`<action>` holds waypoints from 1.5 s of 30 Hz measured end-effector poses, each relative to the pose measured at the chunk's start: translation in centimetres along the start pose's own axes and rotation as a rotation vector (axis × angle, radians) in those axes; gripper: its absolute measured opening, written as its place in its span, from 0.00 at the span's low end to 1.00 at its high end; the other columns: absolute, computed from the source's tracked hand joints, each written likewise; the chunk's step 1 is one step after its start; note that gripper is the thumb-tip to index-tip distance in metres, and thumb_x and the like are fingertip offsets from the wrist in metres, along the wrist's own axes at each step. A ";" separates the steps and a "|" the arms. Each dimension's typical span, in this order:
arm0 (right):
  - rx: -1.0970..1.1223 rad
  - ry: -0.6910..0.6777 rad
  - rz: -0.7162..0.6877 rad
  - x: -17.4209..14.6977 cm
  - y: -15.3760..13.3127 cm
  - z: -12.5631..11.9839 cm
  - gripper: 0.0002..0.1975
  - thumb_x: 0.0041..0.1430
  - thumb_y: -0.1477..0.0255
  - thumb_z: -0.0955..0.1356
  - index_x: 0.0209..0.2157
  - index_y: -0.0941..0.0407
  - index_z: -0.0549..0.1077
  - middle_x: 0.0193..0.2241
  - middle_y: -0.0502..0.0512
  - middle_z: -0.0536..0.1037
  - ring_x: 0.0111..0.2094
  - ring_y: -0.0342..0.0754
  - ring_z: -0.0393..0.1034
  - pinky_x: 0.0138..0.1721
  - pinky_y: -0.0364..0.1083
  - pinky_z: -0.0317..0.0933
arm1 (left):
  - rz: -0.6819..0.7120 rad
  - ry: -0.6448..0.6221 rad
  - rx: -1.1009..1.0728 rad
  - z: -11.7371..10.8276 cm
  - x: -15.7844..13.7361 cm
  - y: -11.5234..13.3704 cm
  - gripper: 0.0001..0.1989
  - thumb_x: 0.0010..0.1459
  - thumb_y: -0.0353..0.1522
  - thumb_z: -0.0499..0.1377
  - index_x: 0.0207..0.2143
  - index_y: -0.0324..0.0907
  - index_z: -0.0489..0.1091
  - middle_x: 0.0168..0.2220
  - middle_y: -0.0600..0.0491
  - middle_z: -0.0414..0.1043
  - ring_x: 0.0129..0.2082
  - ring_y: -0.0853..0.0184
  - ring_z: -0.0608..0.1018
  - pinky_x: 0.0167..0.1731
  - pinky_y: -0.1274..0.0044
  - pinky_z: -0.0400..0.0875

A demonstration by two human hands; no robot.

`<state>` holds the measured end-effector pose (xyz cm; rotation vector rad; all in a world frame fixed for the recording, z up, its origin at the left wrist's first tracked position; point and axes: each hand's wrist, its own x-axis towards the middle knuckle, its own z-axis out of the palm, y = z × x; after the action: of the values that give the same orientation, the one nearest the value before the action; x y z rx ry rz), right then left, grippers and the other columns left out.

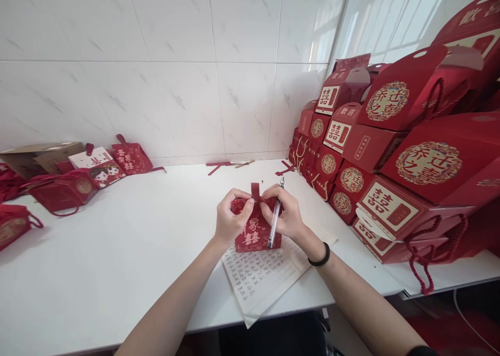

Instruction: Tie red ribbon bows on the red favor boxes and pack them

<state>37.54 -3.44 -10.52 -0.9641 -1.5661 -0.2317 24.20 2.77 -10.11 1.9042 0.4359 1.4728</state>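
A small red gift box (253, 236) with pale Chinese characters stands upright in front of me, partly on a handwritten sheet of paper (265, 278). At its top a red ribbon (255, 190) rises in a loop. My left hand (233, 214) pinches the ribbon's base from the left, thumb and fingers closed. On the other side my right hand (284, 210) pinches it too, and a clear pen (275, 220) is tucked in that hand, slanting down across the box front. The exact grip on the ribbon is partly hidden by the fingertips.
Stacked red gift boxes (390, 106) with rope handles line the right side. More small red boxes (130, 159) and a brown cardboard box (47, 155) sit at the left. Loose red ribbon strips (219, 165) and scissors (242, 164) lie by the tiled wall on the white table (156, 252).
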 end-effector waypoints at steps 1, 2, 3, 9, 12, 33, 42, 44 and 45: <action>0.000 -0.001 -0.002 0.0 0.0 0.0 0.04 0.54 0.78 0.64 0.32 0.55 0.64 0.27 0.50 0.68 0.26 0.43 0.64 0.27 0.43 0.59 | -0.006 0.000 0.009 0.0 0.0 0.0 0.03 0.53 0.31 0.58 0.27 0.42 0.67 0.26 0.56 0.71 0.26 0.72 0.74 0.27 0.81 0.71; -0.003 0.001 -0.004 0.0 0.1 0.0 0.05 0.53 0.78 0.63 0.32 0.55 0.64 0.27 0.50 0.68 0.26 0.43 0.64 0.26 0.43 0.59 | -0.012 -0.002 0.020 0.0 0.0 0.0 0.03 0.53 0.32 0.58 0.27 0.42 0.67 0.26 0.56 0.71 0.26 0.72 0.74 0.27 0.81 0.71; -0.009 0.005 -0.008 -0.1 0.1 0.0 0.04 0.53 0.78 0.63 0.32 0.55 0.64 0.27 0.50 0.68 0.26 0.43 0.64 0.26 0.43 0.58 | -0.016 -0.004 0.031 -0.1 0.1 -0.1 0.04 0.53 0.33 0.58 0.28 0.42 0.67 0.26 0.56 0.71 0.26 0.72 0.74 0.27 0.80 0.71; -0.032 0.012 -0.033 -0.1 0.1 0.2 0.05 0.55 0.78 0.63 0.32 0.54 0.64 0.26 0.49 0.67 0.25 0.42 0.62 0.26 0.42 0.58 | 0.068 0.002 0.068 -0.4 0.3 0.0 0.06 0.53 0.34 0.59 0.29 0.42 0.65 0.31 0.55 0.74 0.32 0.71 0.77 0.33 0.79 0.73; -0.035 0.017 -0.037 -0.1 0.1 0.2 0.05 0.55 0.78 0.63 0.33 0.54 0.64 0.26 0.49 0.67 0.25 0.42 0.62 0.26 0.42 0.58 | 0.152 -0.024 0.096 -0.4 0.3 0.0 0.02 0.55 0.32 0.58 0.30 0.43 0.68 0.34 0.54 0.76 0.35 0.71 0.77 0.35 0.79 0.73; -0.020 0.021 -0.008 -0.2 0.1 0.2 0.04 0.57 0.77 0.63 0.33 0.54 0.65 0.27 0.50 0.68 0.26 0.43 0.63 0.27 0.43 0.59 | 0.200 -0.116 0.081 -0.6 0.4 0.3 0.14 0.54 0.26 0.55 0.42 0.43 0.73 0.39 0.50 0.73 0.40 0.68 0.76 0.40 0.76 0.74; 0.044 0.047 0.014 -0.3 -0.1 0.5 0.05 0.57 0.78 0.63 0.35 0.54 0.66 0.29 0.50 0.70 0.30 0.43 0.66 0.31 0.43 0.61 | 0.117 -0.128 0.036 -0.5 0.2 0.1 0.12 0.54 0.26 0.55 0.41 0.42 0.72 0.33 0.53 0.73 0.32 0.71 0.75 0.33 0.80 0.72; 0.052 0.049 0.012 -0.3 -0.1 0.5 0.05 0.57 0.79 0.63 0.34 0.54 0.65 0.29 0.49 0.69 0.29 0.43 0.66 0.30 0.43 0.61 | 0.118 -0.129 0.032 -0.5 0.2 0.1 0.12 0.54 0.26 0.55 0.41 0.42 0.71 0.33 0.54 0.73 0.33 0.71 0.75 0.33 0.81 0.72; 0.057 0.050 0.010 -0.3 0.0 0.5 0.05 0.57 0.79 0.63 0.34 0.54 0.65 0.28 0.49 0.69 0.29 0.43 0.65 0.29 0.43 0.60 | 0.118 -0.130 0.034 -0.5 0.2 0.2 0.12 0.54 0.26 0.55 0.41 0.42 0.71 0.32 0.54 0.72 0.33 0.72 0.75 0.33 0.81 0.71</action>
<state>37.11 -3.26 -10.91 -0.9148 -1.5137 -0.2016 23.77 2.94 -9.77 2.0690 0.2942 1.4138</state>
